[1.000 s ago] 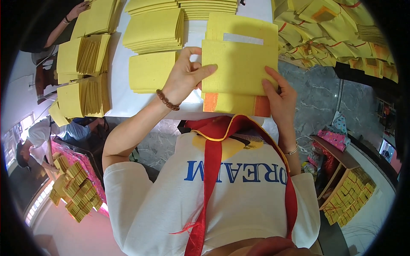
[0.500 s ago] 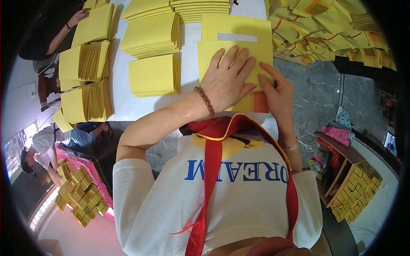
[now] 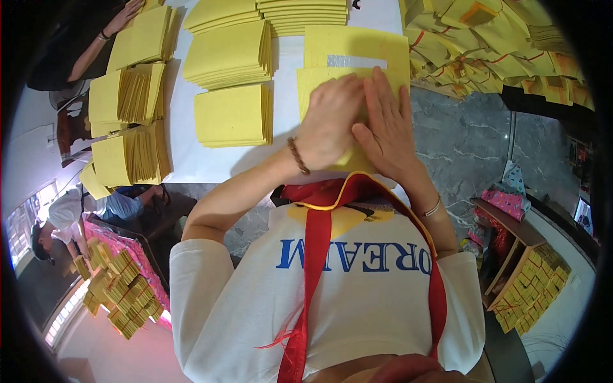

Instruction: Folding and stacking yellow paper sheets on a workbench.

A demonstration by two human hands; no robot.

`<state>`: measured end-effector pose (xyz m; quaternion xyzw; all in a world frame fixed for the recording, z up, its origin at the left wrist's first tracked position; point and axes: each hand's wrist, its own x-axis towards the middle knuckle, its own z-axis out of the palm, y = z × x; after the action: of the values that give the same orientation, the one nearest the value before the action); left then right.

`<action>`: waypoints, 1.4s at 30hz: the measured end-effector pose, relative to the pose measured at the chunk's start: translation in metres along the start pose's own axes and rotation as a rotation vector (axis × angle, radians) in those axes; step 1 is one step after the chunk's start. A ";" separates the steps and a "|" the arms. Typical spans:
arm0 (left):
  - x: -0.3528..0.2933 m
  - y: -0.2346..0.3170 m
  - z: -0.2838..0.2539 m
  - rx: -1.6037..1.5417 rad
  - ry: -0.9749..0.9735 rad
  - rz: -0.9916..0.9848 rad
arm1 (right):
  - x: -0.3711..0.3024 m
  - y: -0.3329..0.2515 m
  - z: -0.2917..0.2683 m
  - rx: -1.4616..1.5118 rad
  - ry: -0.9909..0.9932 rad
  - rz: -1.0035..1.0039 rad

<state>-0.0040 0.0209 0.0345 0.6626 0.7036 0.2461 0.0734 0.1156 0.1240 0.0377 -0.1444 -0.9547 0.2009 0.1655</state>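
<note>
Yellow paper sheets (image 3: 399,54) lie on the white table right in front of me, with a folded flap across their lower part and a silvery strip (image 3: 357,61) showing above it. My left hand (image 3: 332,118), a brown bead bracelet on its wrist, rests palm down on the folded paper, its fingers a little blurred. Beside it my right hand (image 3: 388,127) lies flat on the same paper, fingers stretched out and pointing away from me. The two hands touch or nearly touch. They cover most of the flap.
Folded yellow paper stacks (image 3: 233,115) stand in rows to the left. More bundled yellow paper (image 3: 485,51) is piled at the far right. One co-worker's hand (image 3: 121,19) touches a stack at the far left; another person (image 3: 64,214) handles yellow bundles lower left. A wooden shelf (image 3: 511,236) stands right.
My right hand has moved left from the paper's right edge and now lies flat on it, beside the left hand. The left hand's fingers have drawn closer together. The reddish patch near the lower edge is covered.
</note>
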 end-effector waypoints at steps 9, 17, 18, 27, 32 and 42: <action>-0.015 0.007 -0.025 -0.456 0.287 -0.139 | 0.003 0.000 0.000 -0.251 -0.055 -0.020; -0.008 0.036 -0.014 0.582 0.033 0.040 | 0.002 0.045 -0.034 1.651 0.391 0.289; -0.006 0.033 -0.015 0.600 0.035 0.019 | 0.000 0.048 -0.036 1.700 0.422 0.212; -0.099 -0.055 -0.094 0.595 0.365 -0.050 | -0.042 0.074 -0.041 1.450 0.529 0.354; -0.157 -0.126 -0.048 0.602 0.247 -0.163 | -0.042 0.080 -0.033 1.433 0.552 0.459; -0.185 -0.139 0.000 0.497 0.062 -0.357 | -0.030 0.051 -0.016 1.212 0.530 0.461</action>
<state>-0.1079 -0.1587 -0.0680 0.5184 0.8493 0.0700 -0.0704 0.1597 0.1635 0.0219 -0.2695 -0.5470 0.6857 0.3975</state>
